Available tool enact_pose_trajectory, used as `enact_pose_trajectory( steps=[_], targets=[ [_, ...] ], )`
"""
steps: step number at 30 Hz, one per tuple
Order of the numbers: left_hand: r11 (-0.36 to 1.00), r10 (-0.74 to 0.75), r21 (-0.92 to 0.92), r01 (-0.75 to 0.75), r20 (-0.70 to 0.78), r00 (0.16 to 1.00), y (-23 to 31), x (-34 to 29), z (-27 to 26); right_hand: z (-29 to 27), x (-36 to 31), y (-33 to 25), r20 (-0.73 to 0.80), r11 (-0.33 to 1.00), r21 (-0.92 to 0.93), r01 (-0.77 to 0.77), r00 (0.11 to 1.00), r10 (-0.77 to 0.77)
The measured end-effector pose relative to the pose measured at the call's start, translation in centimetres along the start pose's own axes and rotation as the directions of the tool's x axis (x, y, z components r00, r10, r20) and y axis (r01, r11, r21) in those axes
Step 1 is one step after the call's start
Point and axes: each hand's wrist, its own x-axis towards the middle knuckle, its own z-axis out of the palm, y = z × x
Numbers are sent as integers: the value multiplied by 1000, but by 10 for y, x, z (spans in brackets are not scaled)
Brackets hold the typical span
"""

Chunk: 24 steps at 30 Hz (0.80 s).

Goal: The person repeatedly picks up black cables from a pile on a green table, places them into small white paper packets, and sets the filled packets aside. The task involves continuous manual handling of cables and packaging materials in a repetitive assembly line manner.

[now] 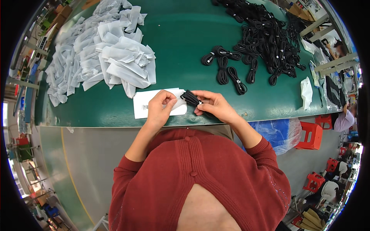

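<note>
Near the table's front edge, my right hand (216, 106) is closed round a coiled black cable (189, 97), tied in a bundle. The bundle's left end points at the mouth of a white bag (177, 93). My left hand (162, 106) is closed too, pinching that bag by its edge, thumb against fingers. Whether the cable's tip is inside the bag or just touching it, I cannot tell. Beneath my left hand lies a small stack of flat white bags (141, 107) with dark print.
A large heap of pale, filled bags (125, 57) covers the table's left side. Coiled black cables (266, 42) pile up at the far right, several lying loose nearer me. A crumpled white bag (306, 92) lies at the right edge. Red stools (309, 135) stand beyond.
</note>
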Motion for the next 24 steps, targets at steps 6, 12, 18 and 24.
enact_pose_trajectory(
  steps=[6,12,18,24],
  targets=[
    [998,47,-33,-47,2,999,-1,0,0,5,-2,-2,-23,876,-472,97,992,-123],
    [960,258,84,-266,100,961,6,0,-3,9,0,-3,-10,842,-510,174,978,-208],
    [904,344,192,-383,208,916,19,4,-14,12,0,-7,41,763,-609,216,969,-242],
    [860,407,228,-457,236,882,25,6,-11,17,13,-3,-204,770,-634,67,946,-250]
  ],
)
